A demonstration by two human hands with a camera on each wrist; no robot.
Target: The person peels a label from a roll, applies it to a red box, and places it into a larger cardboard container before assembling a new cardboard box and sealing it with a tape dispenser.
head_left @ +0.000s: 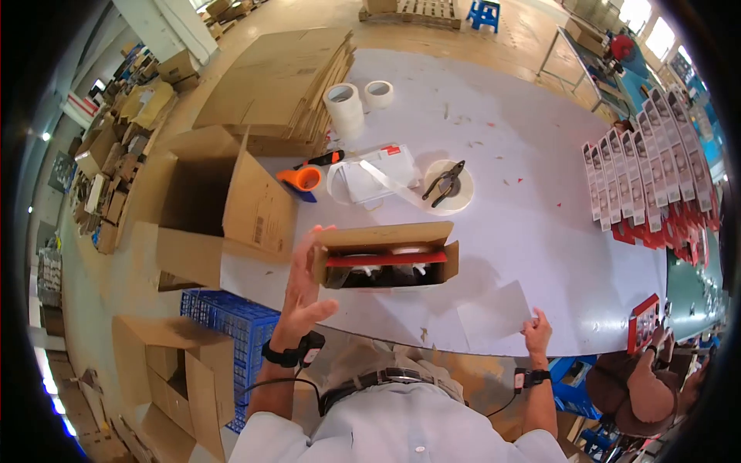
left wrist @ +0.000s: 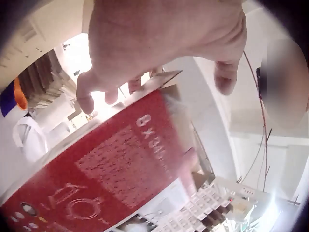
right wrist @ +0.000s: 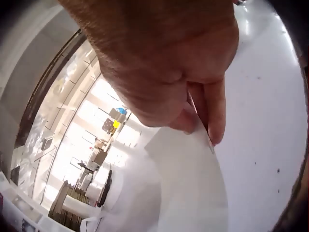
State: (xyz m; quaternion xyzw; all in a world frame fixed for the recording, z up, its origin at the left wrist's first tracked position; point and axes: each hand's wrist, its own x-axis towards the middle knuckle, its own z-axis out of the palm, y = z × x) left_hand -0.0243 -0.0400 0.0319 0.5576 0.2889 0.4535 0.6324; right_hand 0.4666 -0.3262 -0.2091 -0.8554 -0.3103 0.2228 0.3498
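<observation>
In the head view an open carton (head_left: pixel 386 234) stands at the table's front, flaps raised, with dark things and a red strip inside. My left hand (head_left: pixel 303 282) is at its left end, fingers along the flap and thumb held apart. The left wrist view shows the carton's red printed side (left wrist: pixel 130 169), with the left hand's fingertips (left wrist: pixel 85 102) at its upper edge. To the right, my right hand (head_left: pixel 536 333) pinches a white sheet (head_left: pixel 498 312) by its corner. In the right wrist view the sheet (right wrist: pixel 193 179) hangs between thumb and fingers.
Behind the carton lie pliers (head_left: pixel 444 185) on a tape roll (head_left: pixel 461 202), a white packet (head_left: pixel 378 174) and an orange tape dispenser (head_left: pixel 302 180). Big cardboard boxes (head_left: pixel 258 204) stand left. Stacked red-and-white packages (head_left: pixel 648 166) rise at right, near another person (head_left: pixel 644 390).
</observation>
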